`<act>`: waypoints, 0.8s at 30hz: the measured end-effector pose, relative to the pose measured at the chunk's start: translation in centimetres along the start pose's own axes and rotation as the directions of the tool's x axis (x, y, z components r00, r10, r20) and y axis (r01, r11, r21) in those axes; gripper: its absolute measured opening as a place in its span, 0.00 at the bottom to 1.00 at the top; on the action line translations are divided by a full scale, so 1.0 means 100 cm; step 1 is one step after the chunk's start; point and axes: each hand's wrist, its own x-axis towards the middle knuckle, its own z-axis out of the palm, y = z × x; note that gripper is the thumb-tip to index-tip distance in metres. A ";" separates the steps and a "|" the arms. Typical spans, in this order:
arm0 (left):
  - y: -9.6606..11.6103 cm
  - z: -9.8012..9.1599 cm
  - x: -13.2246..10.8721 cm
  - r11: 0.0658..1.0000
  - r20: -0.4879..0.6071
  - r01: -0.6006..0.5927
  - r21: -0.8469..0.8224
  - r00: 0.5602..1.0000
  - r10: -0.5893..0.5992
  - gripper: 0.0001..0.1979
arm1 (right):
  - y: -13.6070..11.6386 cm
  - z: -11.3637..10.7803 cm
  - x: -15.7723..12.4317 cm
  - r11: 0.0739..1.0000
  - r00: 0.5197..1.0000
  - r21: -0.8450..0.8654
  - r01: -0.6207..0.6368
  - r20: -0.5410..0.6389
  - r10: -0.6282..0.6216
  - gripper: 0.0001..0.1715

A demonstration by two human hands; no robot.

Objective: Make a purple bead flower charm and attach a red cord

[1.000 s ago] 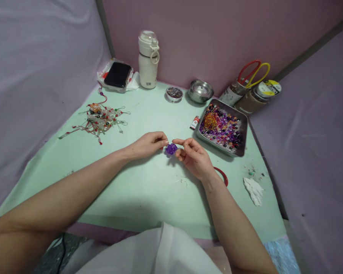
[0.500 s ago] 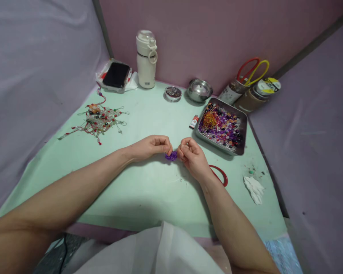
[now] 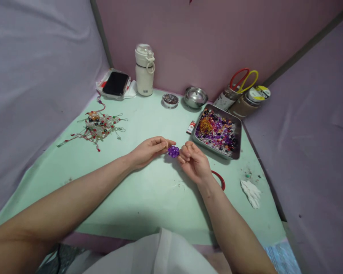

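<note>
A small cluster of purple translucent beads (image 3: 173,152) is between my two hands, just above the pale green tabletop. My left hand (image 3: 152,150) pinches the cluster's left side between thumb and fingers. On the other side, my right hand (image 3: 194,159) has its fingers curled closed near the beads' right edge. Any thread in those fingers is too fine to see. Beneath my right wrist, a red curved handle (image 3: 219,180) partly shows; the rest of it is hidden.
A metal tray (image 3: 217,154) of mixed beads stands right, beside a lighter (image 3: 191,127). Behind are a steel bowl (image 3: 196,97), a spool (image 3: 170,101), a bottle (image 3: 144,72) and jars (image 3: 242,104). Beaded strings (image 3: 98,127) lie left; a crumpled tissue (image 3: 250,194) lies right.
The bead cluster has turned and shows more fully between my hands. My left fingers have straightened somewhat, and my right hand has rolled palm-up. The whole view has shifted slightly.
</note>
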 end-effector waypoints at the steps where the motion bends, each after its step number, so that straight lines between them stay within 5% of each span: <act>1: 0.000 0.001 -0.001 0.998 -0.010 0.009 -0.060 1.000 -0.009 0.09 | -0.001 0.000 0.000 1.000 1.000 0.020 0.012 -0.009 -0.012 0.12; 5: -0.002 0.006 -0.003 0.966 -0.032 0.094 -0.241 0.994 -0.105 0.19 | -0.003 -0.001 0.001 0.996 0.999 0.087 0.035 -0.004 -0.035 0.12; 9: -0.008 0.014 -0.006 0.947 -0.008 0.203 -0.250 0.977 -0.211 0.28 | 0.000 -0.001 0.000 0.993 1.000 0.114 0.019 0.022 -0.022 0.10; 16: -0.011 0.019 -0.006 0.985 -0.106 0.048 -0.163 0.992 -0.066 0.30 | 0.003 0.000 -0.001 0.999 0.999 0.016 0.048 0.011 -0.049 0.12; 21: -0.012 0.008 -0.002 0.997 -0.175 -0.076 -0.021 0.982 0.071 0.35 | -0.018 -0.006 -0.009 0.941 0.974 -0.301 0.155 -0.112 -0.196 0.12; 24: -0.013 0.000 0.000 0.990 -0.207 -0.140 0.009 0.968 0.139 0.34 | -0.040 -0.013 -0.026 0.721 0.946 -0.686 0.098 -0.160 -0.282 0.17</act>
